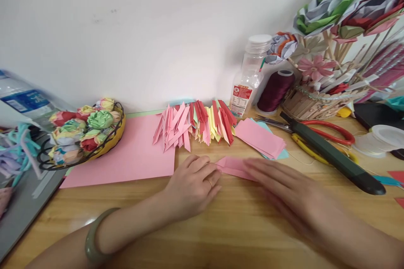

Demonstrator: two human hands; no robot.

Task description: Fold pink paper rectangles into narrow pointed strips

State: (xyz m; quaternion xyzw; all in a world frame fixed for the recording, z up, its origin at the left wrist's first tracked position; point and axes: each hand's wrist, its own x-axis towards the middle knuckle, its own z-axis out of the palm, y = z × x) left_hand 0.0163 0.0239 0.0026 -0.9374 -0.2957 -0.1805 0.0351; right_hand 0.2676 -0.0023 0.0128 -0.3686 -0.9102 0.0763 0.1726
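A small pink paper (234, 165) with a folded, pointed left end lies on the wooden table between my hands. My left hand (197, 183) is closed at that pointed end, its fingers curled and pressed together there. Over the paper's right end, my right hand (287, 187) lies with fingers stretched out, slightly smeared by motion. Its fingertips cover part of the paper. Just behind are a stack of pink paper rectangles (261, 138) on blue ones and a bunch of folded paper pieces (175, 126) in pink, red and yellow.
Left stands a basket (118, 136) of paper flowers on a large pink sheet (139, 155). A clear bottle (252, 67), a dark thread cone (276, 91) and a stick-sided flower basket (311, 103) line the wall. A utility knife (334, 153) lies over scissors (342, 134) at right.
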